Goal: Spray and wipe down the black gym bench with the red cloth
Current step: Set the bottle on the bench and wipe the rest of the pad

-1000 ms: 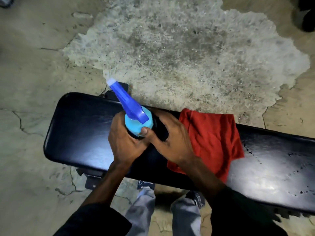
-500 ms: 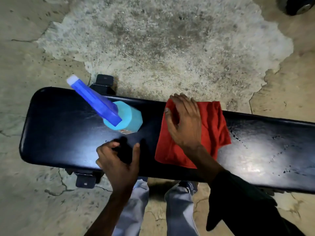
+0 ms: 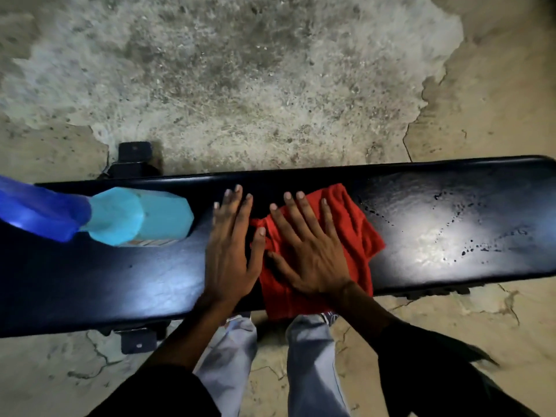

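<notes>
Pressed flat with fingers spread, the right hand (image 3: 310,251) is laid palm-down on the red cloth (image 3: 355,236), which is pinned rather than pinched. The left hand (image 3: 231,251) is likewise splayed open, its palm on the bare bench pad and its thumb touching the cloth's left edge.

The cloth is seen crumpled and soft, of a towel-like weave, lying near the middle of the black gym bench (image 3: 451,224), with its lower edge draped over the near side. The bench's long axis is set left to right across the view; its padded top is smooth, glossy and rounded at the edges, with dark droplets scattered on the right part. To the left of the hands, the spray bottle (image 3: 144,218) is found standing on the pad, its faceted turquoise body topped by a translucent blue head pointing left. Cracked, patchy concrete floor (image 3: 240,85) is seen beyond.
</notes>
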